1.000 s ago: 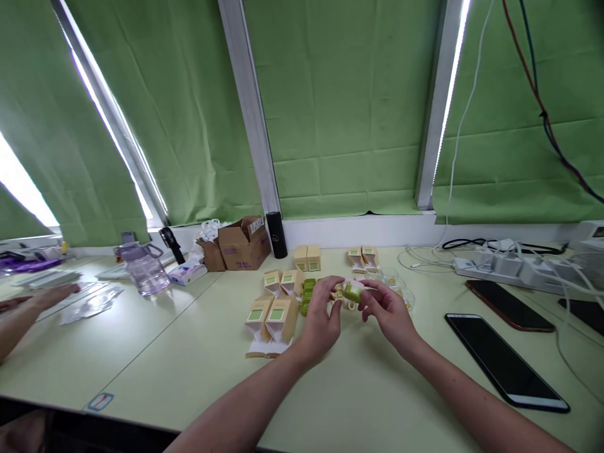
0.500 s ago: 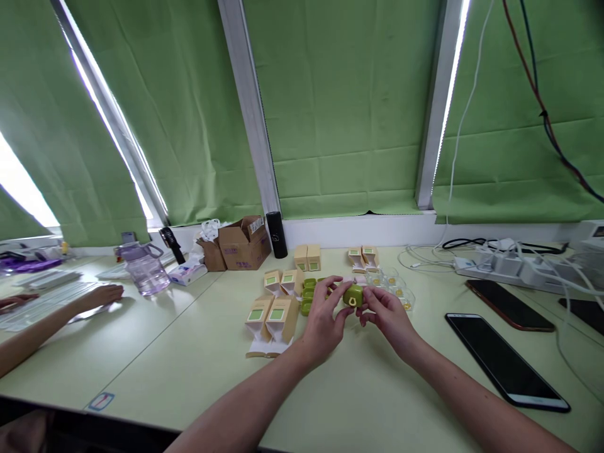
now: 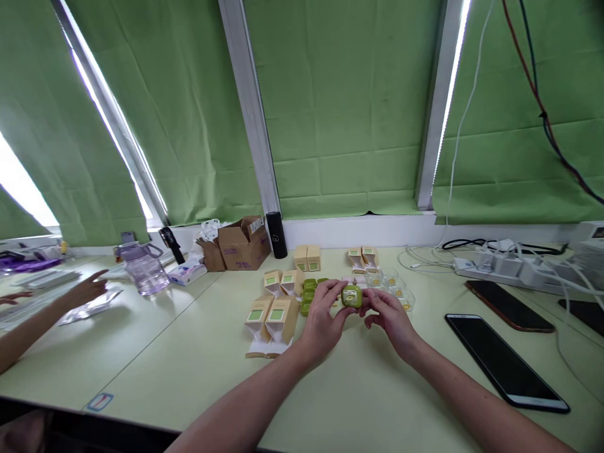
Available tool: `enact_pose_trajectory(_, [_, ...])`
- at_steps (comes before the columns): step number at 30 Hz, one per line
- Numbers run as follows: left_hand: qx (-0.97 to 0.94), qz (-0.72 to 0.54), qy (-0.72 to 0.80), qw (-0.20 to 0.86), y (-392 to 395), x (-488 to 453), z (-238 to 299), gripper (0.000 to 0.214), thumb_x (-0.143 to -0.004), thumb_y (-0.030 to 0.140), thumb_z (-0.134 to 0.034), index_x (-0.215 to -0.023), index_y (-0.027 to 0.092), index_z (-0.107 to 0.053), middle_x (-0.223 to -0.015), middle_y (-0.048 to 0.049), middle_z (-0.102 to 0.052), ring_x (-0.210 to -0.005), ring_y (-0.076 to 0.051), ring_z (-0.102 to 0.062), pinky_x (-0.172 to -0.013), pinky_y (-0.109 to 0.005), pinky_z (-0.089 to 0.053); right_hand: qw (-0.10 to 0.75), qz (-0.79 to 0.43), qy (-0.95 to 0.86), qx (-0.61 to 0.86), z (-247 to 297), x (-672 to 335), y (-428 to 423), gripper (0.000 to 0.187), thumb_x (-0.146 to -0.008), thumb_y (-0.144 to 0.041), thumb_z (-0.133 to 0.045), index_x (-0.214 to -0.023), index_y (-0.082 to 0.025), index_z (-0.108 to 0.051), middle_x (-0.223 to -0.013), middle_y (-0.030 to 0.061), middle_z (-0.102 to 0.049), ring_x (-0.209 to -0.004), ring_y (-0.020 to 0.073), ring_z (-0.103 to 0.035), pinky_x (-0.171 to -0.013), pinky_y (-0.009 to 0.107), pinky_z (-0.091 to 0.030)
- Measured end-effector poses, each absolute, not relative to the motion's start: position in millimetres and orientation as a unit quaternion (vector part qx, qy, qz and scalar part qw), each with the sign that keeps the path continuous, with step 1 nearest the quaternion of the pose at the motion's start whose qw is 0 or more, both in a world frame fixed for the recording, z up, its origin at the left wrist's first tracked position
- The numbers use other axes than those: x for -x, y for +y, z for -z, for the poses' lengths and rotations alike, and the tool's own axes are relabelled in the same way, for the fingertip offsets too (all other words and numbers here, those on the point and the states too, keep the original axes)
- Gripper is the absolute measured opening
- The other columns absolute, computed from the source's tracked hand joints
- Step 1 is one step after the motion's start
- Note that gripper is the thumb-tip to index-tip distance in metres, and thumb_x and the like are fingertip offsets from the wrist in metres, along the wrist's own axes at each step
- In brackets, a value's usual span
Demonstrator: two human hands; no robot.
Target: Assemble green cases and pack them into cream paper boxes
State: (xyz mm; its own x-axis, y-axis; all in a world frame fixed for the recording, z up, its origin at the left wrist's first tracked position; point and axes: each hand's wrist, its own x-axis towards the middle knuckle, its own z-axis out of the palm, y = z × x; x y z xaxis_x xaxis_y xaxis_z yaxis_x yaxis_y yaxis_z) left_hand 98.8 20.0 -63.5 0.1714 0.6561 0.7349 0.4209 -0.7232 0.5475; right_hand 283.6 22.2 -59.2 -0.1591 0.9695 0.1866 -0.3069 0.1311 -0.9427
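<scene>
Between my two hands is a small olive-green case (image 3: 352, 296) with rounded corners, its face with a pale raised pattern toward me. My left hand (image 3: 325, 314) grips it from the left, fingers over the top and thumb below. At its right edge the closed fingertips of my right hand (image 3: 384, 313) hold it too. Just behind my left hand lie several similar green cases (image 3: 309, 293), partly covered by that hand. Clear round plastic cups with yellow centres (image 3: 391, 280) sit beyond my right hand.
Small tan boxes with green windows (image 3: 282, 314) stand left of my hands, more (image 3: 307, 258) behind. A phone (image 3: 504, 358) and power strip (image 3: 514, 272) lie right. A cardboard box (image 3: 244, 244), black cylinder (image 3: 276, 234) and bottle (image 3: 143, 269) stand left, near another person's hand (image 3: 89, 289).
The green case has been turned in my fingers: its pale loop side has given way to the patterned face. The other person's hand has lifted, with a finger stretched out.
</scene>
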Motion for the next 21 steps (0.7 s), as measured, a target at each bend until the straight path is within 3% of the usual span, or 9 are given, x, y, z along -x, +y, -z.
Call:
enact_pose_trajectory(11, [-0.699, -0.564, 0.392, 0.201, 19, -103, 55, 0.038, -0.087, 0.018, -0.072, -0.125, 0.023, -0.067, -0.121, -0.0097, -0.067, -0.102, -0.022, -0.063, -0.086, -0.035, -0.054, 0.542, -0.505, -0.572, 0.352, 62, -288, 30, 0.050, -0.081, -0.067, -0.070, -0.092, -0.018, -0.072, -0.069, 0.0049, -0.068, -0.063, 0.0190, -0.058, -0.050, 0.027, -0.041])
enact_pose_trajectory(16, [-0.622, -0.600, 0.407, 0.295, 30, -103, 60, 0.038, -0.089, 0.042, -0.075, -0.118, 0.018, -0.070, -0.117, -0.0124, -0.070, -0.099, -0.023, -0.065, -0.082, -0.033, -0.055, 0.505, -0.245, -0.681, 0.471, 63, -301, 34, 0.024, -0.095, -0.040, -0.056, -0.098, -0.023, -0.074, -0.079, 0.0046, -0.073, -0.070, 0.0218, -0.064, -0.063, 0.034, -0.048])
enact_pose_trajectory(21, [-0.563, -0.614, 0.389, 0.393, 36, -102, 58, 0.058, -0.081, 0.067, -0.075, -0.104, 0.015, -0.072, -0.093, -0.0077, -0.071, -0.078, -0.018, -0.063, -0.065, -0.027, -0.051, 0.310, 0.100, -0.740, 0.589, 50, -316, 30, 0.011, -0.090, -0.019, -0.062, -0.089, -0.024, -0.072, -0.092, 0.0089, -0.076, -0.095, 0.0286, -0.066, -0.063, 0.033, -0.039])
